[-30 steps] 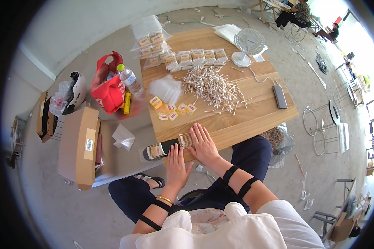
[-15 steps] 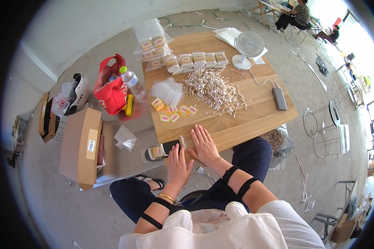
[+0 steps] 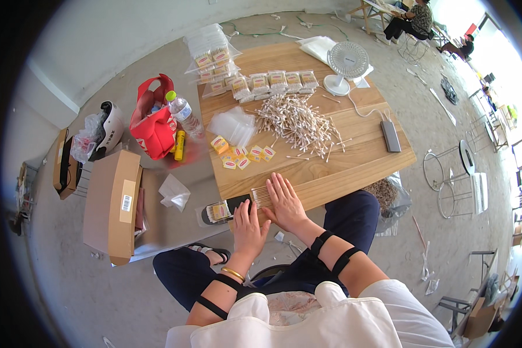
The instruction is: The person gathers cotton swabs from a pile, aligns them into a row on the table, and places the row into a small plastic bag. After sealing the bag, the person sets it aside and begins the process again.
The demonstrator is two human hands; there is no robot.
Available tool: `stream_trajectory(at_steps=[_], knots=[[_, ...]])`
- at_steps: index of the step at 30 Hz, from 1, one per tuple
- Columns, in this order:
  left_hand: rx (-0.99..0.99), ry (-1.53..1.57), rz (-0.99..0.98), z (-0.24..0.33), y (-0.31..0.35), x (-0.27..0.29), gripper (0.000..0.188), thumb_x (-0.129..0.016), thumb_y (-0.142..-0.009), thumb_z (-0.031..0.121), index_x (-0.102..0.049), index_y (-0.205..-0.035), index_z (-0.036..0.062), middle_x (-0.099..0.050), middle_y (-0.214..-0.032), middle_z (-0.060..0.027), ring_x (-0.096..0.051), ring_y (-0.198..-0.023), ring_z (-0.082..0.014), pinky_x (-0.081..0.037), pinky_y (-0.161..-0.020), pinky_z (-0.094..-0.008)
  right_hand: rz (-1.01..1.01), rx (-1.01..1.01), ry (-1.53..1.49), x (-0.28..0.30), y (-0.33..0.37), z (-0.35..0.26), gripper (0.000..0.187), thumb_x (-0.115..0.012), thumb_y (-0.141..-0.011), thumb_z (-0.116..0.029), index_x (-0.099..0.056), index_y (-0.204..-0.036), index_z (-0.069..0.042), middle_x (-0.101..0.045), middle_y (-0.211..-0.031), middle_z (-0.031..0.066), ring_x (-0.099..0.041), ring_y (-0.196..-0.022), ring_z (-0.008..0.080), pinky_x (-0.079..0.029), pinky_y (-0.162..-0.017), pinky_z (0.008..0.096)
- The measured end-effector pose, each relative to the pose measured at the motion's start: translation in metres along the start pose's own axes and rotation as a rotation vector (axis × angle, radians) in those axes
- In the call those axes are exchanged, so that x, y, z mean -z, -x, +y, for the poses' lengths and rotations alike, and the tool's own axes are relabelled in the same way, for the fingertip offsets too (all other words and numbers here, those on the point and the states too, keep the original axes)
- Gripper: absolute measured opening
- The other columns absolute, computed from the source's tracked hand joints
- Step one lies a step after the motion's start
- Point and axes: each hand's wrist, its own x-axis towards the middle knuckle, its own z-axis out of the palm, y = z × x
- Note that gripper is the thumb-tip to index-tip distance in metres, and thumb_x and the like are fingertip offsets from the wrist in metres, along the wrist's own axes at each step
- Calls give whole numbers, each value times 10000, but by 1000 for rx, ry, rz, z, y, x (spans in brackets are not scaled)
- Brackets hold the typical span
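While a swab packet (image 3: 218, 212) lies on the black holder (image 3: 238, 203), left hand (image 3: 248, 233), fingers extended, seemingly steadies it; next, swab row (image 3: 260, 198) on wooden table (image 3: 233, 178), right hand (image 3: 287, 207) flat over its right end, probably for alignment.

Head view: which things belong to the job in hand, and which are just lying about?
Apparently in the job:
swab row beside the right hand
black holder at the left hand
loose swab pile
clear bags
small yellow cards
filled swab packs

Apparently just lying about:
red bag
water bottle
yellow cylinder
helmet
white fan
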Motion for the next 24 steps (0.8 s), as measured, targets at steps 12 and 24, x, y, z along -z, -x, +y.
stream_trajectory(at_steps=[12, 24], knots=[[9, -2, 29, -1, -8, -2, 672, -565, -984, 412, -420, -1438, -61, -426, -1428, -230, -383, -1352, -422, -263, -1181, -585, -8, -5, -13, -2, 0, 0, 864, -531, -965, -507, -258, -1561, 55, -218, -1650, 246, -158, -1559, 357, -122, -1277, 462], [26, -35, 64, 1, -16, 0, 620, -533, -998, 418, -458, -1420, -29, -460, -1405, -186, -410, -1315, -403, -275, -1170, -565, -23, -12, -8, -3, 0, 1, 857, -519, -969, -513, -264, -1563, 50, -218, -1652, 244, -152, -1562, 351, -117, -1277, 462]])
